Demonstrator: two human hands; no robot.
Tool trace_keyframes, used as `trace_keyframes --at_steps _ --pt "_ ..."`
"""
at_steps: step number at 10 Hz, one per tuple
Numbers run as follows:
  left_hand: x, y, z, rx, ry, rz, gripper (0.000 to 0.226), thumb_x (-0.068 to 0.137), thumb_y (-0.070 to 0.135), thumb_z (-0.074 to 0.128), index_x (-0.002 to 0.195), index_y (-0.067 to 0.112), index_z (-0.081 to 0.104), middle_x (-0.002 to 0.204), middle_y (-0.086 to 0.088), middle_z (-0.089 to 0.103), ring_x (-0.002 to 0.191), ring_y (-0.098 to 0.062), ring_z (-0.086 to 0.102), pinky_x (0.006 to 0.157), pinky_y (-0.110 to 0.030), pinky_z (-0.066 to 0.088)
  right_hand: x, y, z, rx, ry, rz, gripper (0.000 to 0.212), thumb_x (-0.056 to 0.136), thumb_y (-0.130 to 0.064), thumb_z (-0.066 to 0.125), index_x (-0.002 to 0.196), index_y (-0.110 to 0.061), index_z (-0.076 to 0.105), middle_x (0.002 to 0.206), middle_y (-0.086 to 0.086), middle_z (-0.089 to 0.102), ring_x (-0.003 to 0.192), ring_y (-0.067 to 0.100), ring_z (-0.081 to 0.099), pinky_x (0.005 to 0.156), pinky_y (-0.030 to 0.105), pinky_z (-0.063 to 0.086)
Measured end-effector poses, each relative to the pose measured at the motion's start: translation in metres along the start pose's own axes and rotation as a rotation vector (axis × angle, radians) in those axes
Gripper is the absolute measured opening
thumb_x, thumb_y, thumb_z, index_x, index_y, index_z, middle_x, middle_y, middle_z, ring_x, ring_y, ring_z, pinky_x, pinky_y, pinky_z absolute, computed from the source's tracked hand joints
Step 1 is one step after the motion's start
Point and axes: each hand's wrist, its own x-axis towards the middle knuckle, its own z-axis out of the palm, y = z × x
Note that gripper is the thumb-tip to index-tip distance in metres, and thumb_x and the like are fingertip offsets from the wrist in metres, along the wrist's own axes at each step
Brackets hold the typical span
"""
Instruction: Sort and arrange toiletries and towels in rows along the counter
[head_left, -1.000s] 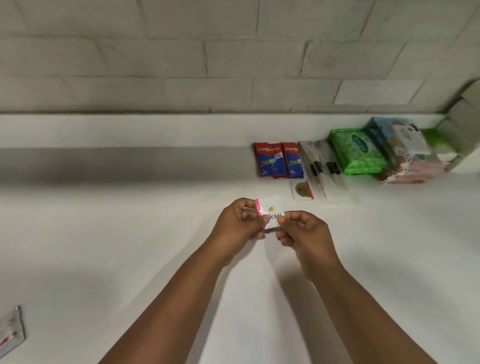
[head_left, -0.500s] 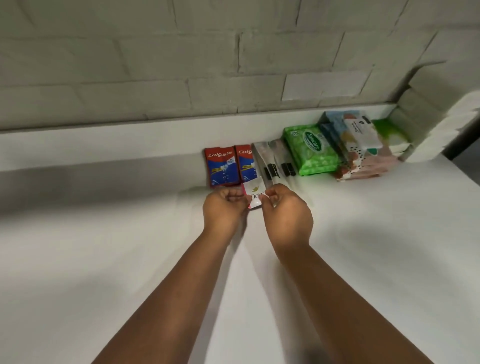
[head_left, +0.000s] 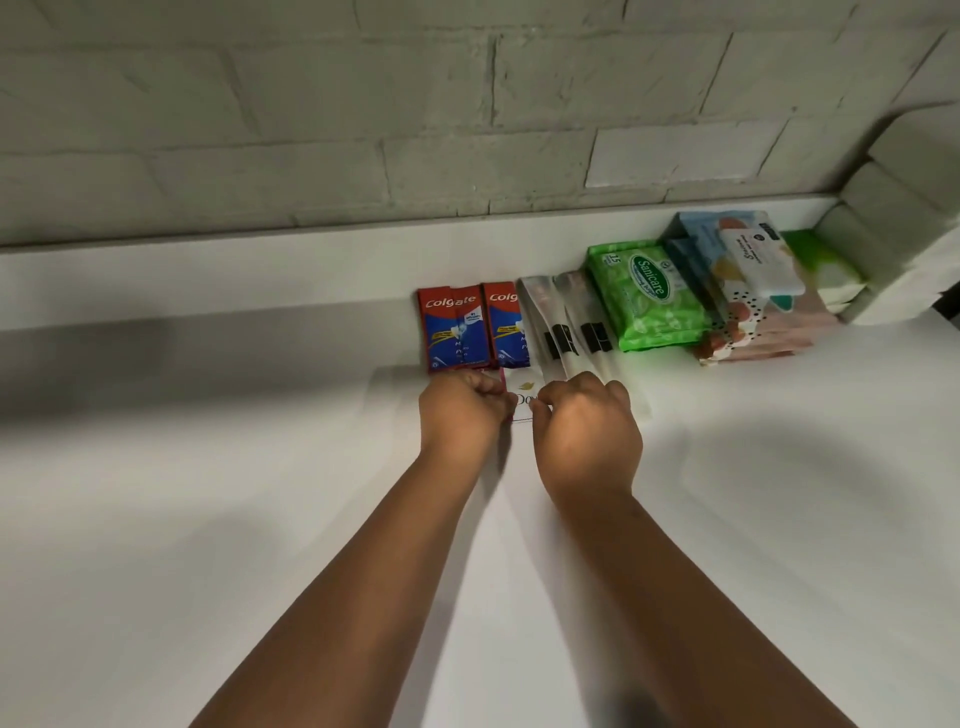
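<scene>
Head view: risks listed from biggest thing down to smallest.
Table (head_left: 208, 519): white, smooth-looking; a light sachet could prob slide on it if let go w/ any sideways push, so front row would start crooked.
Wipes stack (head_left: 748, 291): several packs piled at right end of back row, top one tilted; well apart from both hands, low risk unless row gets shoved rightwards.
Sanicare pack (head_left: 649, 296): green, flat, just beside toothbrush packets (head_left: 566, 322); those clear packets overlap each other and right hand is touching or nearly on their near ends. Could drag them out of line when hand pulls back.
Colgate sachets (head_left: 457, 327): two side by side vs the back ledge; left knuckles just at their near edge, a nudge would skew the pair.
Left hand (head_left: 462, 410): fingers curled, pinching left edge of Dove sachet (head_left: 522, 395).
Right hand (head_left: 587, 431): fingers curled, pinching right edge of same sachet.
Dove sachet: between both hands, low at table, just in front of Colgate pair; can't tell if it's resting on the table yet. Main worry: uneven release by the two hands leaves it tilted or overlapping the Colgate edge.
</scene>
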Motion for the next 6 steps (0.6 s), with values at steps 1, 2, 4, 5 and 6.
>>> trace_keyframes --at_steps 1,2,4,5,6 --pt "0.000 0.001 -0.001 0.028 -0.007 0.012 0.017 0.078 0.019 0.078 0.093 0.012 0.077 0.094 -0.004 0.075 0.092 -0.019 0.067 0.089 -0.031 0.053 0.000 0.001 0.000 -0.025 -0.027 -0.012 0.020 0.096 -0.031 0.053 0.099 -0.024 0.071 0.102 -0.002 0.058 0.104 0.024 0.047 0.062 0.026 0.031" --pt "0.000 0.000 -0.001 0.065 -0.019 0.041 0.010 0.082 0.018 0.073 0.089 0.013 0.078 0.088 -0.005 0.075 0.087 -0.021 0.069 0.086 -0.034 0.055 0.002 0.002 -0.001 -0.047 -0.046 -0.027 0.018 0.096 -0.025 0.053 0.100 -0.024 0.071 0.103 -0.003 0.060 0.105 0.024 0.047 0.063 0.026 0.032" --pt "0.001 -0.002 -0.003 0.111 0.000 0.030 0.011 0.083 0.020 0.070 0.085 0.013 0.078 0.084 -0.005 0.075 0.081 -0.022 0.069 0.083 -0.036 0.056 0.004 0.004 -0.005 -0.064 -0.069 -0.076 0.020 0.096 -0.026 0.052 0.103 -0.024 0.071 0.104 -0.003 0.064 0.105 0.024 0.047 0.067 0.026 0.033" --pt "-0.006 -0.004 -0.008 0.093 -0.001 0.020 0.014 0.085 0.022 0.067 0.087 0.012 0.078 0.086 -0.006 0.073 0.083 -0.022 0.068 0.084 -0.037 0.056 -0.001 0.002 -0.007 0.053 -0.011 -0.113 0.018 0.092 -0.029 0.059 0.101 -0.021 0.073 0.103 0.001 0.066 0.102 0.029 0.050 0.074 0.032 0.043" --pt "-0.014 -0.005 -0.022 0.045 0.025 0.000 0.017 0.088 0.022 0.062 0.092 0.012 0.076 0.090 -0.005 0.074 0.087 -0.021 0.067 0.087 -0.034 0.054 -0.003 -0.008 -0.008 0.114 0.001 -0.177 0.016 0.088 -0.028 0.065 0.098 -0.020 0.074 0.101 0.003 0.068 0.097 0.030 0.052 0.077 0.038 0.047"
